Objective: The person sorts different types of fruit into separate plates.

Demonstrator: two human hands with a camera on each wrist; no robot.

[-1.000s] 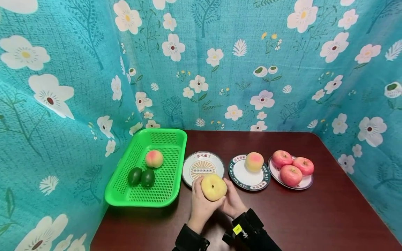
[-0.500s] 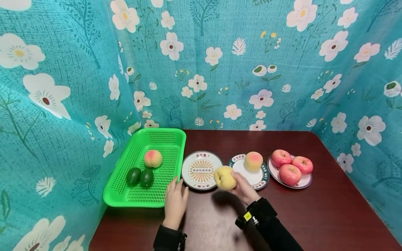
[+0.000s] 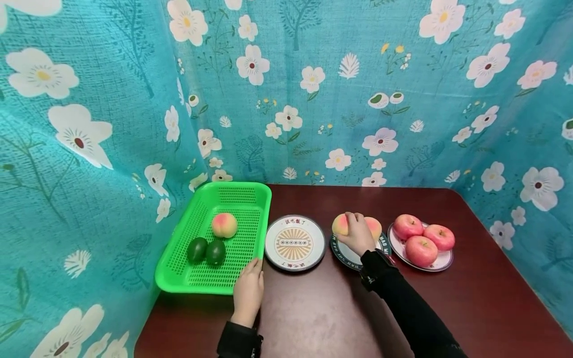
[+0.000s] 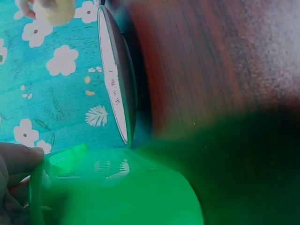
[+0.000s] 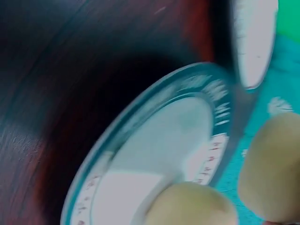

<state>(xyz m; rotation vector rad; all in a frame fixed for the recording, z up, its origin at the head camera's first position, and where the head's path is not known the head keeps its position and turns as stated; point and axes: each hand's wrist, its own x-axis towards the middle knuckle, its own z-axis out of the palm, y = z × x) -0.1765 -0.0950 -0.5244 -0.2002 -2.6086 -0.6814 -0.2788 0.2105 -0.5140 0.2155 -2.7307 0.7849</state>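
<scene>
My right hand [image 3: 353,229] grips a yellow-pink peach [image 3: 339,224] from above, low over the dark-rimmed plate [image 3: 343,253]. It sits right beside a second peach [image 3: 375,227] on that plate. In the right wrist view the plate [image 5: 154,140] fills the frame, blurred, with two peaches [image 5: 187,206] at the bottom and right. My left hand [image 3: 250,271] lies flat on the table with straight fingers. Its fingertips touch the front right rim of the green basket [image 3: 179,283]. In the left wrist view a finger [image 4: 18,157] lies against the basket rim [image 4: 61,161].
The basket holds a peach [image 3: 224,224] and two dark green fruits [image 3: 197,248]. A plate with a sunburst print [image 3: 294,242] stands bare between basket and dark-rimmed plate. Three red apples [image 3: 421,238] fill a plate at the right. Flowered teal cloth walls in the brown table [image 3: 313,318].
Both hands held the peach in front of the sunburst plate. The left hand let go and moved to the basket's corner; the right hand carried the peach back right onto the dark-rimmed plate.
</scene>
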